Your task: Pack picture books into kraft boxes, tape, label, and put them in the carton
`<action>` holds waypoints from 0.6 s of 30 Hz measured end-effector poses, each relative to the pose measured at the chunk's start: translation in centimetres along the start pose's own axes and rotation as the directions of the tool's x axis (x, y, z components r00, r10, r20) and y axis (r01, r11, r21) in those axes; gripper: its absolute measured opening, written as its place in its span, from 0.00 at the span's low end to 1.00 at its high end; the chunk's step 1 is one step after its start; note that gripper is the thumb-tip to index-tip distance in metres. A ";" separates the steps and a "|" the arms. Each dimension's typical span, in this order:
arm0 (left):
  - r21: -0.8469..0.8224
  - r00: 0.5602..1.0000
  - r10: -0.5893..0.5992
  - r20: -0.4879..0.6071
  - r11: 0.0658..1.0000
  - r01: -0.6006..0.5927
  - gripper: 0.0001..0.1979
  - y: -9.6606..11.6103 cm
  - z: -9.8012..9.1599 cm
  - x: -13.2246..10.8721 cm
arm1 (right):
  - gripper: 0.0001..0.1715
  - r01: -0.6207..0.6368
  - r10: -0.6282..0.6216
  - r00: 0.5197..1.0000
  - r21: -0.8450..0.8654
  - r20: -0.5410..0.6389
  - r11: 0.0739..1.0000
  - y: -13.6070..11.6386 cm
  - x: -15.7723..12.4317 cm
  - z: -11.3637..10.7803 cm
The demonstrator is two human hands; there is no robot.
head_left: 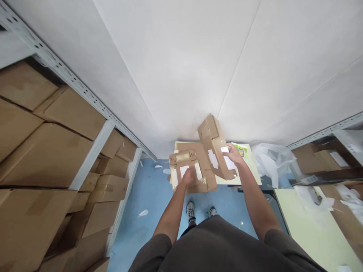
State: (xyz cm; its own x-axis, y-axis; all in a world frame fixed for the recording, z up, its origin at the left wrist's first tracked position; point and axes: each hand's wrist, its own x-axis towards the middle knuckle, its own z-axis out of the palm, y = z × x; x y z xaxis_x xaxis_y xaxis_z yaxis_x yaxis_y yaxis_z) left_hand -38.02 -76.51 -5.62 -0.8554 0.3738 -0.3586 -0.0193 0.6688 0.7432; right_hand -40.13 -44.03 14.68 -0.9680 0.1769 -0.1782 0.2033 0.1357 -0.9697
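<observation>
Gripping a flattened brown cardboard box over the near edge of the pale yellow table. Pinned its flat panel with the closed left hand, seemingly as anchor; held the flap raised above the table in the clasping right hand, seemingly for leverage.

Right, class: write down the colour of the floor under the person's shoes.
The floor is light blue, seen best in the head view.

No lettering is legible: the white labels on the flattened cartons show as blank patches, a colourful printed sheet is too small to read, and the label on a shelf box is blurred.
</observation>
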 end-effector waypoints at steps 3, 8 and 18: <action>-0.278 0.998 -0.007 -0.060 0.960 -0.010 0.37 3.7 -0.9 1.6 | 0.30 0.025 -0.025 0.999 0.014 -0.036 1.000 -2.5 -2.6 -2.0; -0.476 0.997 0.057 0.061 0.879 -0.021 0.43 9.6 -2.3 4.3 | 0.35 0.043 -0.030 0.992 0.099 -0.125 0.994 -4.0 -7.3 -5.2; -0.696 0.962 0.264 0.068 0.704 -0.144 0.31 19.6 1.7 5.7 | 0.35 -0.015 0.088 0.940 0.218 -0.330 0.976 1.3 -19.3 -20.0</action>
State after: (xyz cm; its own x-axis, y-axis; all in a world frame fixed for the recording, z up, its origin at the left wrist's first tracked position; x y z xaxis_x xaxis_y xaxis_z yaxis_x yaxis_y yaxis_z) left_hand -42.40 -60.20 5.93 -0.7930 0.5798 -0.1871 -0.2503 -0.0301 0.9677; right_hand -18.28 -27.74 20.24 -0.8430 0.5001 -0.1979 0.1811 -0.0827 -0.9800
